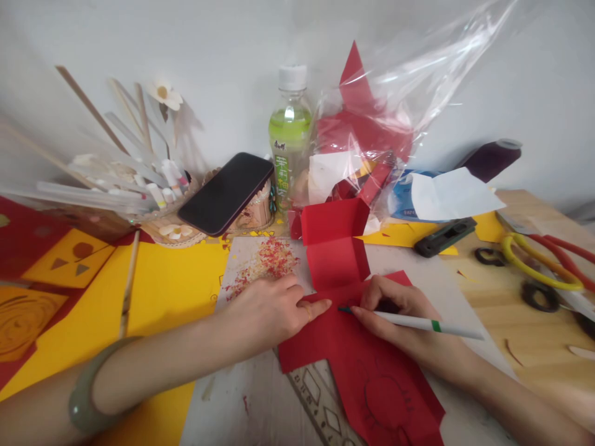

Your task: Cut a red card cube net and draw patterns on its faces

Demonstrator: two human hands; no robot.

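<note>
A red cardboard cut-out point(387, 396) with folded flaps lies on a grey board point(232, 396). Dark pen lines on its lower part form a rounded shape with short strokes. My right hand point(402, 310) grips a white marker pen point(418, 321) with a green band, its dark green tip at the red card. Across from the tip, my left hand point(283, 306) rests on the card, index finger stretched out and the other fingers bent, holding nothing. Partly under the card is a ruler point(313, 396) with numbers and diamond cut-outs.
Red and yellow scraps point(274, 257) lie behind my left hand. A phone point(227, 192) leans on a basket beside a drink bottle point(290, 124). Clear plastic point(400, 105) covers red paper pieces. Scissors point(542, 266) and a stapler-like black tool point(445, 236) lie right; yellow paper point(171, 297) spreads left.
</note>
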